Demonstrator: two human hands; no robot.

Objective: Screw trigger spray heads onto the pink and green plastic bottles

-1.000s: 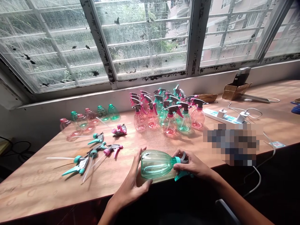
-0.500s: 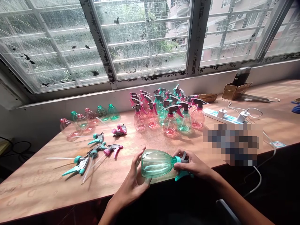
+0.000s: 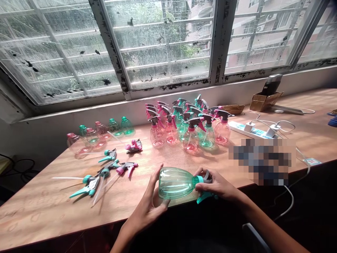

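A green see-through spray bottle (image 3: 176,183) lies sideways in the air near the table's front edge, its base to the left. My left hand (image 3: 155,200) is closed around the base end, thumb below and fingers on the far side. At the other end, my right hand (image 3: 212,182) grips the teal collar and grey spray head, with the teal trigger (image 3: 205,197) pointing down under the fingers. The head sits on the bottle's neck; my fingers partly hide the join.
Several finished pink and green spray bottles (image 3: 191,138) stand in a group behind my hands. Loose spray heads (image 3: 91,184) with tubes lie to the left, below several headless bottles (image 3: 127,126). A white power strip (image 3: 251,130) with cables and a blurred patch are at right.
Almost nothing differs. Both hands keep their hold on the spray bottle, which has turned slightly about its length.
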